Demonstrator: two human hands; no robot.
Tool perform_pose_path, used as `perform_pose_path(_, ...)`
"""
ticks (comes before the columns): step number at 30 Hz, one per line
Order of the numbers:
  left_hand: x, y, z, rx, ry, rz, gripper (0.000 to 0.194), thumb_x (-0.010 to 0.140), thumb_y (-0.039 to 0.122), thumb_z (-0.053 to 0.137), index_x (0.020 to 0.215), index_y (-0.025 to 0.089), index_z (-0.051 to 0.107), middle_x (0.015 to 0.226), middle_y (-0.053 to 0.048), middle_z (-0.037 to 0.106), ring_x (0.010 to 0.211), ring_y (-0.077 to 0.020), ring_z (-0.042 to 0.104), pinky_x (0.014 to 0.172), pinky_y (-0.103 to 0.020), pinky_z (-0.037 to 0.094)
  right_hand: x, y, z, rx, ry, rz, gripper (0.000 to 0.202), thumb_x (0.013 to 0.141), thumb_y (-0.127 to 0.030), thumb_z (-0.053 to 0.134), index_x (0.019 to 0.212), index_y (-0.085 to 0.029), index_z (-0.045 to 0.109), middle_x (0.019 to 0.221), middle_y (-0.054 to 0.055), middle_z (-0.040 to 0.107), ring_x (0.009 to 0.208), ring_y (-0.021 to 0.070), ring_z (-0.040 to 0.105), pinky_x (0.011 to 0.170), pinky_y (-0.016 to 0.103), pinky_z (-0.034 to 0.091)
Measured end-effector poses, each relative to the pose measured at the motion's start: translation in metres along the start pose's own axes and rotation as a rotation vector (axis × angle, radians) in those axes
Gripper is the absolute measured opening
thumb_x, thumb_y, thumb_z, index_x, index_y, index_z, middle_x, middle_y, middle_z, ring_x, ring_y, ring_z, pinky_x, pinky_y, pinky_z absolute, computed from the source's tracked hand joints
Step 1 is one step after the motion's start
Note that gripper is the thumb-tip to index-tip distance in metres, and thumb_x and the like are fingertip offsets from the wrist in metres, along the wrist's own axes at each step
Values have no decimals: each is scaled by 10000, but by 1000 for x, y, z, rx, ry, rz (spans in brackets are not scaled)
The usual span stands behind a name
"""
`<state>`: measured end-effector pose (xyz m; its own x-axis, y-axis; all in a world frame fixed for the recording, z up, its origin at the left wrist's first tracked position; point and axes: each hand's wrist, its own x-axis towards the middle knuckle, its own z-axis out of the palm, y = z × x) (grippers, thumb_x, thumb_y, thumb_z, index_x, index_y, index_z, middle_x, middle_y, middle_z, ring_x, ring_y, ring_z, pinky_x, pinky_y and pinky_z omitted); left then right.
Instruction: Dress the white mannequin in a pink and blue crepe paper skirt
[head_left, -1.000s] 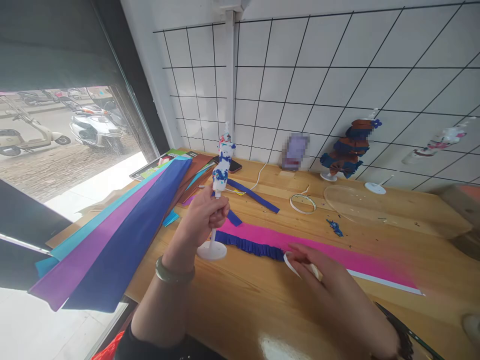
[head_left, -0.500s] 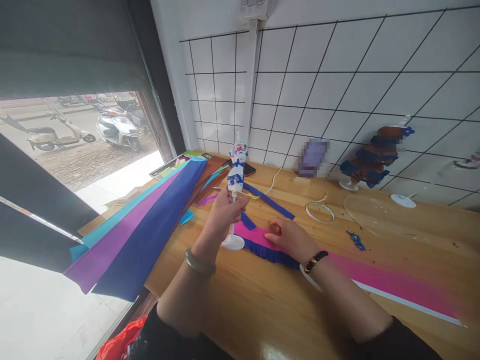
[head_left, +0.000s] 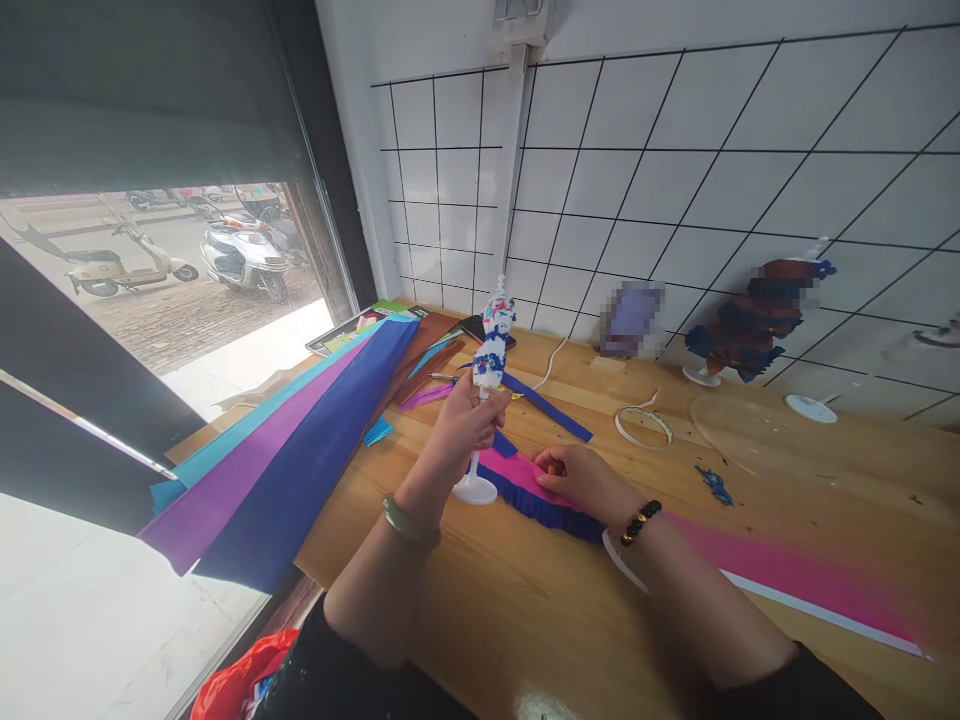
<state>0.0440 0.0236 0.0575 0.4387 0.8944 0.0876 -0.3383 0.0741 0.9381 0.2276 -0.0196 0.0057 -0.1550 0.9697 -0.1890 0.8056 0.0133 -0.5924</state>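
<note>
My left hand [head_left: 471,420] is wrapped around the stem of a small white mannequin [head_left: 491,350], which leans slightly right above its round base. Blue and multicoloured trim bands its torso. To the right, my right hand [head_left: 581,480] has curled fingers, their tips against a pink paper sheet [head_left: 514,466]. Whether they pinch anything is hidden. Along that sheet's near edge runs a dark blue ruffled strip [head_left: 544,508]. A flat blue paper strip [head_left: 555,408] lies behind the hands, and a longer pink sheet with a white edge [head_left: 810,575] stretches right, beyond my forearm.
Blue, purple and turquoise paper sheets [head_left: 330,430] hang over the table's left edge. At the back stand a blurred phone [head_left: 631,318] and a mannequin in a brown-blue ruffled dress [head_left: 757,320]. A tape roll [head_left: 643,427] and blue scraps [head_left: 714,485] lie on the right.
The view has shifted slightly, moving everything a little right in the picture. The mannequin in my left hand leans a bit more to the right. My right hand stays at the pink sheet.
</note>
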Motion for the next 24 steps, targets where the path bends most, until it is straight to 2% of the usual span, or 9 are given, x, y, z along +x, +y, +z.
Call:
perform_pose_path(5, -1, 2, 0, 8, -14, -5, 317, 749, 351, 650, 910, 213, 415, 597, 77, 454, 379, 2, 211, 379, -160, 130, -26, -17, -11, 53, -19, -57, 121, 732, -298, 532, 682, -188, 538, 637, -11, 564, 587, 125, 482, 537, 244, 358)
perform_pose_path(10, -6, 11, -6, -2, -68, 15, 263, 791, 350, 609, 926, 214, 429, 612, 69, 450, 394, 1, 205, 388, -162, 128, -56, -34, -27, 104, -47, -79, 190, 781, -343, 515, 661, -204, 464, 616, -37, 464, 560, 110, 404, 528, 239, 348)
perform_pose_path(13, -9, 18, -13, -41, -101, 27, 246, 797, 358, 602, 891, 212, 428, 624, 66, 451, 403, -2, 210, 392, -160, 131, -69, -34, -39, 238, 36, -24, 218, 810, -411, 507, 736, -206, 499, 652, -28, 474, 573, 111, 423, 530, 236, 380)
perform_pose_path(16, -11, 23, -16, -49, -91, 36, 246, 798, 372, 595, 845, 204, 421, 628, 61, 457, 409, -3, 236, 396, -157, 136, -79, -28, -50, 376, 137, 22, 283, 779, -473, 570, 900, -217, 562, 744, 0, 536, 639, 128, 478, 559, 241, 423)
perform_pose_path(20, -10, 20, -9, 9, -65, -17, 276, 774, 376, 623, 839, 198, 422, 645, 56, 478, 397, 5, 235, 391, -157, 140, -94, -21, -63, 525, 149, 48, 410, 724, -499, 639, 1037, -238, 595, 875, 41, 609, 728, 156, 540, 590, 246, 461)
perform_pose_path(24, -7, 7, 3, 42, -107, -97, 282, 783, 382, 611, 886, 197, 425, 713, 23, 543, 387, 11, 212, 384, -166, 127, -103, -21, -70, 609, 154, 24, 400, 688, -441, 696, 1036, -256, 629, 724, -7, 563, 591, 100, 503, 499, 197, 428)
